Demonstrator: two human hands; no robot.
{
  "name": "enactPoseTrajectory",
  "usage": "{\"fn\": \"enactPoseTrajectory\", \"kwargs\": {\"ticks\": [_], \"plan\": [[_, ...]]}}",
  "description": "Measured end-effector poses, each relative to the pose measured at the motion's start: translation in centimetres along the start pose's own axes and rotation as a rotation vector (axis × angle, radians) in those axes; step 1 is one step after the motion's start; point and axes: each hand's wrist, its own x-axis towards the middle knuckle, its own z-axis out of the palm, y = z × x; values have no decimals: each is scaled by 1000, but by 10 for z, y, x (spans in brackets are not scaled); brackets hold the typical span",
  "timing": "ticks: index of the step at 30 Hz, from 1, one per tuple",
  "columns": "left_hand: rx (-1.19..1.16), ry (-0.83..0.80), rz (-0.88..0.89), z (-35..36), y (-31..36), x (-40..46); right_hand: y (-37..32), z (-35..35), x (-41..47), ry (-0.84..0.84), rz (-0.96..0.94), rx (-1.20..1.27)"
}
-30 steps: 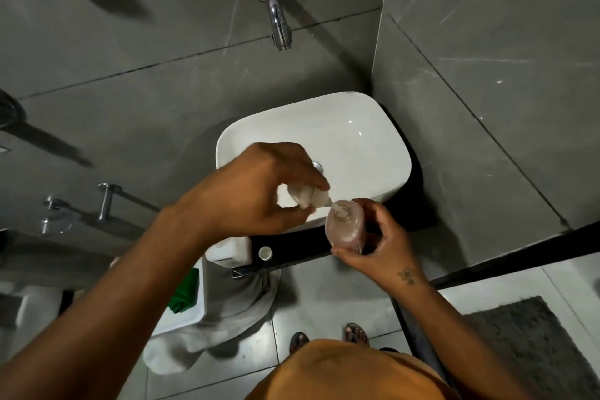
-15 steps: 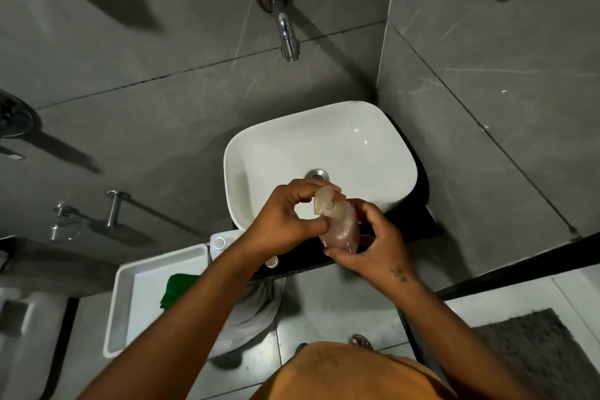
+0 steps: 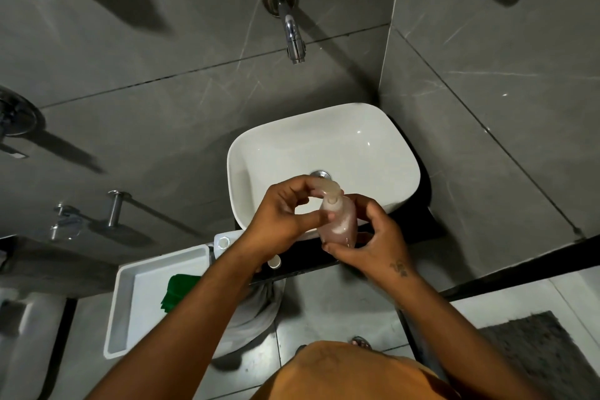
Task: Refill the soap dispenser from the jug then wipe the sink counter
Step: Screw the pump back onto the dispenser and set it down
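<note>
A clear soap dispenser (image 3: pixel 339 224) with pinkish liquid is held upright over the front rim of the white sink basin (image 3: pixel 373 146). My right hand (image 3: pixel 373 237) wraps its body from the right and below. My left hand (image 3: pixel 282 221) pinches the pale pump head (image 3: pixel 328 188) on top of the bottle. The white jug (image 3: pixel 224 242) stands on the black counter (image 3: pixel 311 256) left of the hands, mostly hidden by my left forearm; a small white cap (image 3: pixel 274 264) lies beside it.
A chrome wall tap (image 3: pixel 293 39) hangs above the basin. A white tray (image 3: pixel 130 302) holding a green cloth (image 3: pixel 178 291) sits at the counter's left. White fabric (image 3: pixel 256 312) hangs under the counter. A grey mat (image 3: pixel 545 357) lies on the floor at right.
The pump, earlier held out of the bottle with its tube at the neck, now sits on the bottle top. My left hand has come down onto it. The view has tilted slightly.
</note>
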Motion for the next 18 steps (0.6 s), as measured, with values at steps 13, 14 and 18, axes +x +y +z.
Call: {"fn": "enactPoseTrajectory", "kwargs": {"ticks": [13,14,18], "plan": [[55,50,45,-1,1,-1,-8,2,0,-19,-3,13],[60,71,45,-1,0,-1,-9,3,-1,-27,0,15],[23,25,29,-5,-4,-3,-8,4,-3,-22,0,10]]}}
